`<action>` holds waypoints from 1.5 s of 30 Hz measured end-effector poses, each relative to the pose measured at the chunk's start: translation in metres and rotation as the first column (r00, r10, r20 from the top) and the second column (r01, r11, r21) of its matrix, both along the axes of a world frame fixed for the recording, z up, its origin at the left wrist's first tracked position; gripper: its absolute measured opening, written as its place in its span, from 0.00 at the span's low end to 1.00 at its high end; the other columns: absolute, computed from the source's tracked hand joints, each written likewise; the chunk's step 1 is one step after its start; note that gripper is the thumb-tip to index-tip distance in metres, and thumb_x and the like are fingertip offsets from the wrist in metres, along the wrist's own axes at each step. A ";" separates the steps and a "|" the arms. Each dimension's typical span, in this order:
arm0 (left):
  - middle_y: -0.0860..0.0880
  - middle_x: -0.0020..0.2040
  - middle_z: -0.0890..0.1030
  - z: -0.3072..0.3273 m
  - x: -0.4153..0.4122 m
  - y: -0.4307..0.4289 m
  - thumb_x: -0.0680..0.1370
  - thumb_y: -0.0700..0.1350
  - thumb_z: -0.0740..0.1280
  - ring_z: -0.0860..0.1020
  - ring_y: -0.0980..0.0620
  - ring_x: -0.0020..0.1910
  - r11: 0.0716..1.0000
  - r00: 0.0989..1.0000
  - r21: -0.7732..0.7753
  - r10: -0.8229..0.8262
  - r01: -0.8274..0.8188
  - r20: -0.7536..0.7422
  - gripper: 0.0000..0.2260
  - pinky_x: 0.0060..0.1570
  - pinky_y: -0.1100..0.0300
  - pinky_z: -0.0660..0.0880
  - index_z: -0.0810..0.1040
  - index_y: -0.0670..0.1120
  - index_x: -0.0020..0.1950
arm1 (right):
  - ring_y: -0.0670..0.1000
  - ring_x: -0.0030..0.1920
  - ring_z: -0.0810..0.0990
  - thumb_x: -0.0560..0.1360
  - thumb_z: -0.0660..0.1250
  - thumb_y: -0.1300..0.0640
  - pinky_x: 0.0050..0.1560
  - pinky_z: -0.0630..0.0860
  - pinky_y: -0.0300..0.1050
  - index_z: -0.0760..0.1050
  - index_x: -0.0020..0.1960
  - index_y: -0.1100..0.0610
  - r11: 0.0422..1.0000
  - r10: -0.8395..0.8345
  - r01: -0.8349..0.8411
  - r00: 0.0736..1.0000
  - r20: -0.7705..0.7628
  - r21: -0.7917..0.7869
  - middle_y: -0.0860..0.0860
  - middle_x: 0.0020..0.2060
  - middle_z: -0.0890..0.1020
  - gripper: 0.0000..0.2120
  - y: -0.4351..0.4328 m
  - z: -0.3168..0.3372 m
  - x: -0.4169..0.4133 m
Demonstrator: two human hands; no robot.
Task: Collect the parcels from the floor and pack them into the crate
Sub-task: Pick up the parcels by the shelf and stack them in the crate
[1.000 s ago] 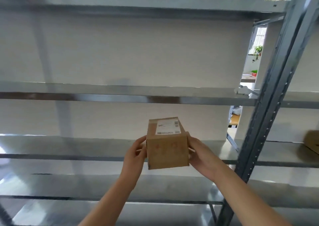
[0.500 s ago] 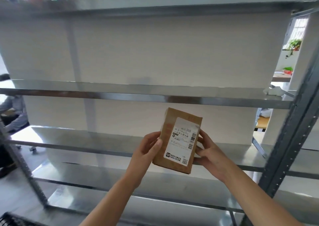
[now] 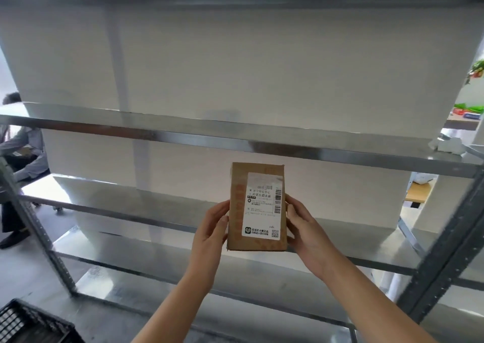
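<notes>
Parcel [image 3: 256, 206] tilted before, now upright

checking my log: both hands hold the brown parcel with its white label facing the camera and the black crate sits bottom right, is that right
Not quite. In the head view the black crate sits bottom left, not bottom right. The rest holds: left hand and right hand hold the brown parcel, its white label facing the camera.

Bright, even daylight; edges blurred and bent by wide-angle lens.
</notes>
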State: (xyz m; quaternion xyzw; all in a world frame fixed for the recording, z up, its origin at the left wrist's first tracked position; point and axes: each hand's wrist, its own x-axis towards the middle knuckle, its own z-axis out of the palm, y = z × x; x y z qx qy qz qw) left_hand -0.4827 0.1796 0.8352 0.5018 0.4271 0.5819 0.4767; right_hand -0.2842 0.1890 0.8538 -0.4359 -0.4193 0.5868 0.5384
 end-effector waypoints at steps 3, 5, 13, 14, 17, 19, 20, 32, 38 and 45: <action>0.51 0.56 0.83 -0.008 -0.008 0.007 0.83 0.46 0.57 0.81 0.50 0.56 0.993 0.995 -0.080 0.087 -0.084 0.043 0.12 0.54 0.45 0.80 0.78 0.55 0.60 | 0.52 0.70 0.71 0.83 0.53 0.46 0.67 0.70 0.62 0.73 0.66 0.38 0.994 0.104 -0.104 0.995 -0.007 -0.021 0.45 0.65 0.78 0.16 0.018 -0.011 -0.009; 0.50 0.56 0.82 -0.009 -0.017 0.007 0.83 0.46 0.58 0.81 0.50 0.56 0.985 0.988 -0.112 0.142 -0.135 0.061 0.12 0.54 0.44 0.80 0.78 0.55 0.60 | 0.50 0.70 0.70 0.83 0.53 0.47 0.68 0.70 0.61 0.71 0.68 0.38 0.985 0.170 -0.169 0.986 0.003 -0.032 0.44 0.66 0.77 0.16 0.029 -0.016 -0.019; 0.51 0.57 0.83 -0.023 -0.090 -0.028 0.82 0.42 0.60 0.80 0.50 0.58 0.852 0.860 -0.230 0.501 -0.471 0.094 0.12 0.59 0.50 0.77 0.79 0.53 0.60 | 0.48 0.69 0.71 0.83 0.55 0.52 0.66 0.71 0.62 0.69 0.70 0.37 0.853 0.520 -0.510 0.846 0.113 -0.107 0.41 0.64 0.78 0.18 0.070 -0.037 -0.121; 0.52 0.58 0.83 -0.026 -0.103 -0.034 0.82 0.42 0.60 0.80 0.50 0.59 0.825 0.835 -0.238 0.543 -0.512 0.085 0.12 0.60 0.49 0.76 0.79 0.53 0.60 | 0.48 0.69 0.71 0.83 0.55 0.52 0.65 0.72 0.62 0.69 0.70 0.37 0.827 0.561 -0.550 0.821 0.109 -0.113 0.41 0.64 0.78 0.18 0.072 -0.041 -0.137; 0.52 0.58 0.83 -0.033 -0.135 -0.051 0.82 0.43 0.60 0.80 0.50 0.60 0.742 0.758 -0.269 0.650 -0.614 0.063 0.13 0.61 0.49 0.76 0.79 0.55 0.61 | 0.47 0.67 0.73 0.83 0.55 0.52 0.64 0.73 0.61 0.69 0.70 0.37 0.751 0.661 -0.650 0.743 0.111 -0.116 0.41 0.63 0.79 0.18 0.071 -0.049 -0.184; 0.52 0.59 0.82 -0.039 -0.154 -0.060 0.82 0.44 0.59 0.79 0.51 0.60 0.694 0.718 -0.292 0.695 -0.658 0.033 0.14 0.61 0.50 0.76 0.79 0.59 0.60 | 0.46 0.66 0.75 0.83 0.55 0.52 0.65 0.72 0.61 0.69 0.70 0.37 0.711 0.704 -0.693 0.701 0.116 -0.119 0.40 0.62 0.80 0.18 0.070 -0.054 -0.214; 0.53 0.58 0.83 -0.043 -0.164 -0.063 0.82 0.45 0.59 0.80 0.52 0.59 0.671 0.700 -0.304 0.714 -0.677 0.016 0.14 0.61 0.50 0.76 0.79 0.60 0.59 | 0.46 0.66 0.75 0.83 0.54 0.51 0.65 0.72 0.61 0.69 0.70 0.37 0.693 0.721 -0.711 0.681 0.125 -0.120 0.40 0.62 0.80 0.18 0.070 -0.057 -0.229; 0.56 0.53 0.84 -0.072 -0.362 -0.074 0.83 0.46 0.56 0.81 0.61 0.52 0.511 0.571 -0.402 0.821 -0.760 -0.036 0.16 0.48 0.68 0.77 0.74 0.54 0.69 | 0.49 0.66 0.75 0.82 0.56 0.50 0.53 0.80 0.61 0.69 0.69 0.37 0.519 0.855 -0.817 0.503 0.128 -0.250 0.45 0.62 0.80 0.17 0.084 -0.073 -0.457; 0.53 0.56 0.84 -0.079 -0.450 -0.049 0.83 0.48 0.57 0.81 0.56 0.55 0.498 0.550 -0.409 0.835 -0.765 -0.012 0.15 0.58 0.59 0.77 0.75 0.56 0.68 | 0.48 0.66 0.76 0.82 0.58 0.50 0.59 0.76 0.65 0.70 0.69 0.38 0.532 0.847 -0.809 0.500 0.183 -0.250 0.45 0.61 0.81 0.17 0.115 -0.082 -0.555; 0.54 0.56 0.83 -0.088 -0.532 0.004 0.82 0.47 0.60 0.80 0.59 0.55 0.470 0.525 -0.423 0.851 -0.775 -0.017 0.15 0.58 0.62 0.76 0.75 0.52 0.68 | 0.48 0.63 0.78 0.83 0.56 0.51 0.59 0.76 0.66 0.68 0.71 0.39 0.501 0.866 -0.815 0.471 0.170 -0.291 0.47 0.61 0.81 0.18 0.174 -0.097 -0.643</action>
